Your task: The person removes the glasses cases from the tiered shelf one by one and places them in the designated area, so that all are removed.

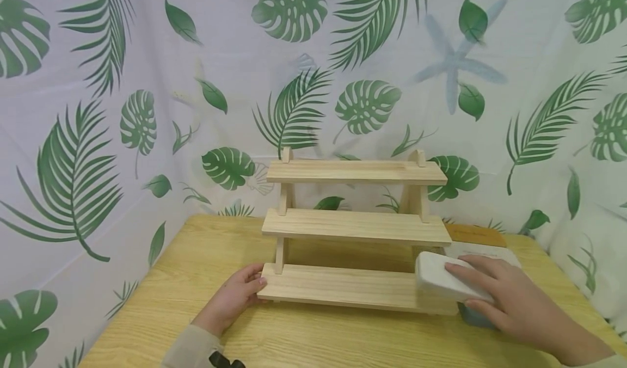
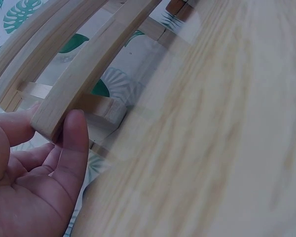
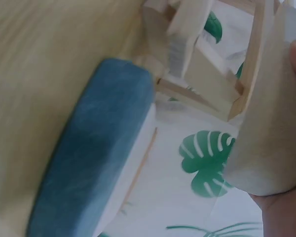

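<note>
A three-tier wooden display shelf [image 1: 343, 226] stands on the table. My left hand [image 1: 240, 290] grips the left end of its lowest board [image 2: 64, 98], thumb and fingers on either side of the edge. My right hand [image 1: 504, 297] holds a white, soft-looking block [image 1: 448, 275] with rounded edges over the right end of that board. The right wrist view shows the block [image 3: 271, 123] close up; whether it touches the board cannot be told. Below and beyond the right hand lies a pack [image 1: 482, 251] with white, orange and blue parts, partly hidden by the hand.
The light wooden table [image 1: 206, 259] extends around the shelf on both sides and in front. A white cloth backdrop [image 1: 220, 112] printed with green leaves hangs behind and at the sides. The blue end [image 3: 93, 148] of the pack lies close to the shelf's right side.
</note>
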Demonstrator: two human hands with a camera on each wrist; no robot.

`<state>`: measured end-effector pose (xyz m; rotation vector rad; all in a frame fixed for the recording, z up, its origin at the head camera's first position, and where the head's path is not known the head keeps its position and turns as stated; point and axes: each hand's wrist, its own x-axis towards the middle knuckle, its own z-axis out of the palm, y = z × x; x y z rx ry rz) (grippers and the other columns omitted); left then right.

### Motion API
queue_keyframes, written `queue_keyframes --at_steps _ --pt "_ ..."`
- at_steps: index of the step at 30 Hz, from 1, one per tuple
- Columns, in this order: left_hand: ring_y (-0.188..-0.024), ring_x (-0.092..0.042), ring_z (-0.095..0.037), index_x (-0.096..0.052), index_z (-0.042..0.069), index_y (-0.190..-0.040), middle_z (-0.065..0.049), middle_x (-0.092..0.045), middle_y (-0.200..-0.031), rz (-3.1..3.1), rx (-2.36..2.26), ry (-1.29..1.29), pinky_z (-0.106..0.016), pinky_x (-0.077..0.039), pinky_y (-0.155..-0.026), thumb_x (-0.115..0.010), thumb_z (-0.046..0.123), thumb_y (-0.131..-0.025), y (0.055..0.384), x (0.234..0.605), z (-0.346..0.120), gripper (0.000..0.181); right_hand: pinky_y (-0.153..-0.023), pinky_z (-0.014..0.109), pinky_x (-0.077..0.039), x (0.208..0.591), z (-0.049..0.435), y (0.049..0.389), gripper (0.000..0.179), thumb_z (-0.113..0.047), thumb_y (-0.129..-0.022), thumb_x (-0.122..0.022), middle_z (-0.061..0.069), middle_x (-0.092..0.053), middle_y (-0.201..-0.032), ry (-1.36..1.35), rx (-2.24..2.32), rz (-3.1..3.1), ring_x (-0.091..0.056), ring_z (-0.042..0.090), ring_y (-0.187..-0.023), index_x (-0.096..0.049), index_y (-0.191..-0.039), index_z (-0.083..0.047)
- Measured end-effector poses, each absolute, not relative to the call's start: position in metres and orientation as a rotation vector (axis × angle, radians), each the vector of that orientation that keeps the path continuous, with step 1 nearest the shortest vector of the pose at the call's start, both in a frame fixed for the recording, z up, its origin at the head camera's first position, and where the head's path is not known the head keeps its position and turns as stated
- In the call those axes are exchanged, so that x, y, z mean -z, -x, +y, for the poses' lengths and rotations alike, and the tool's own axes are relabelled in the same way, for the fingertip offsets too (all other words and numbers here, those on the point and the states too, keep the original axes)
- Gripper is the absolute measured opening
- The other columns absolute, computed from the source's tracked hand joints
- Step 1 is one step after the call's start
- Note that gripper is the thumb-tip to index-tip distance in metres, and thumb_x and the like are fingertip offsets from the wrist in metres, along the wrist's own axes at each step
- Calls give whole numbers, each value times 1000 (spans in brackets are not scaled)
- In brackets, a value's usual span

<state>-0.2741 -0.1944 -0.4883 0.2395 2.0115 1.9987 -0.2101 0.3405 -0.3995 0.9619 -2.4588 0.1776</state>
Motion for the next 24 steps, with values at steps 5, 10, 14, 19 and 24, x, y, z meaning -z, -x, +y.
queue_keyframes --at_steps 5,10,14,19,24 --pt "-111 -61 -25 -23 -8 -156 -24 -50 -134 2020 -2001 -246 -39 -55 -88 -51 18 -108 275 490 -197 61 -76 49 -53 408 357 199 75 -28 -79 -88 2 -58 -133 -914 -134 -2515 -60 24 -107 -55 -147 -29" --pt "-111 -61 -26 -25 -7 -156 -22 -51 -134 2036 -1991 -256 -39 -55 -90 -51 17 -108 276 489 -198 59 -78 50 -54 416 377 191 69 -32 -83 -85 5 -60 -132 -834 -132 -2634 -61 27 -109 -56 -146 -32" --pt "-112 -62 -26 -26 -7 -155 -23 -52 -135 2036 -1997 -269 -40 -55 -90 -51 17 -108 277 487 -198 58 -77 52 -55 424 389 189 64 -44 -87 -79 6 -61 -131 -790 -122 -2777 -63 29 -106 -56 -145 -32" --pt "-112 -62 -26 -27 -7 -155 -23 -52 -135 2037 -2002 -275 -38 -54 -90 -52 17 -108 277 487 -197 59 -73 43 -56 441 406 187 63 -47 -84 -81 1 -62 -127 -842 -27 -2757 -63 24 -101 -60 -141 -35" --pt "-115 -61 -27 -26 -7 -155 -24 -52 -137 2018 -1995 -279 -37 -53 -94 -52 17 -108 275 491 -197 59 -64 30 -52 460 432 183 69 -37 -75 -89 -7 -60 -124 -975 -96 -2660 -62 14 -98 -63 -139 -30"
